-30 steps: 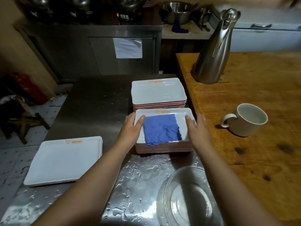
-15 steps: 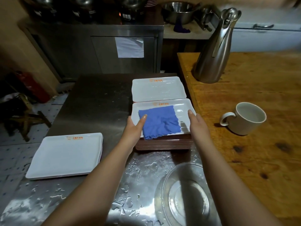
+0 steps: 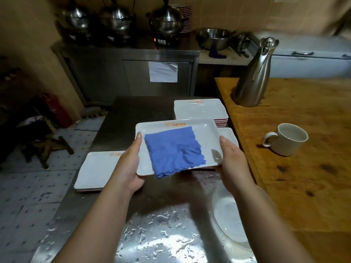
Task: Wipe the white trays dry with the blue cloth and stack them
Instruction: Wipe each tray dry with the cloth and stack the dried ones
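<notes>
I hold a white tray in the air above the steel counter, tilted slightly down toward me. My left hand grips its left edge and my right hand grips its right edge, thumbs on top. The blue cloth lies inside the tray, its near corner hanging over the front rim. Under and behind the lifted tray shows the near tray stack. A second tray stack with red edges stands farther back. Another white tray pile lies on the counter's left side.
The steel counter is wet with droplets near me. A clear glass bowl sits at the near right. On the wooden table to the right stand a white mug and a steel jug. Pots line the back shelf.
Both hands have lifted the top tray, with the cloth on it, off the near stack and brought it up and leftward toward me.
</notes>
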